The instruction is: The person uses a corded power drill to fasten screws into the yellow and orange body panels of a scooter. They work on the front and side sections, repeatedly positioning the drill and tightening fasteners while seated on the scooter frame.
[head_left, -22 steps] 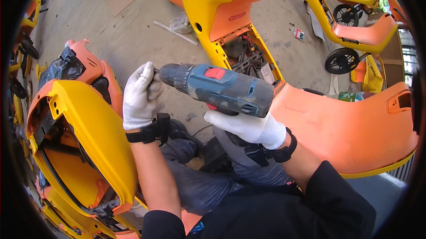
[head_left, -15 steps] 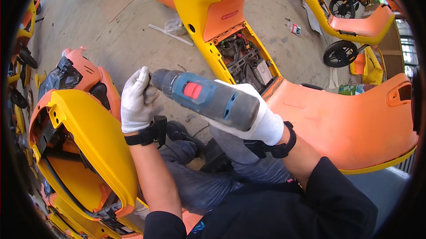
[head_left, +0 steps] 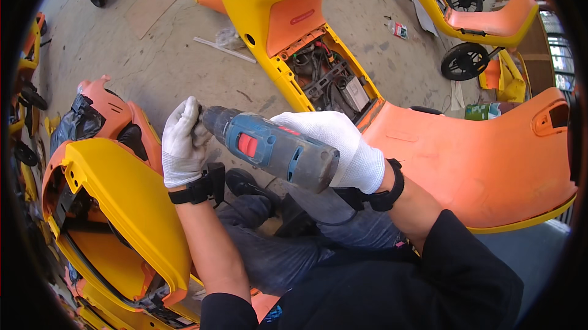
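A blue and black cordless drill (head_left: 269, 149) with a red switch lies across the middle of the view, its chuck pointing left. My right hand (head_left: 334, 140), in a white glove, is wrapped round it; the grip itself is hidden beneath the drill body. At the chuck's tip, my white-gloved left hand (head_left: 182, 146) is closed with thumb and fingers pinched together. Whatever it holds there is too small or hidden to make out. Beyond the drill stands a yellow and orange scooter body (head_left: 272, 30), its open compartment (head_left: 331, 79) showing cables and a metal bracket.
To my left sits a yellow and orange scooter shell (head_left: 122, 207). A wide orange panel (head_left: 465, 164) extends at right. Another scooter (head_left: 484, 20) stands far right. Plastic wrapping (head_left: 229, 39), a pale strip (head_left: 223, 49) and a small packet (head_left: 398, 30) lie on the floor.
The view has shifted slightly, moving the scooter body left and up in the picture. My right hand and the drill have turned a little, showing more of the glove's back. My left hand stays by the chuck.
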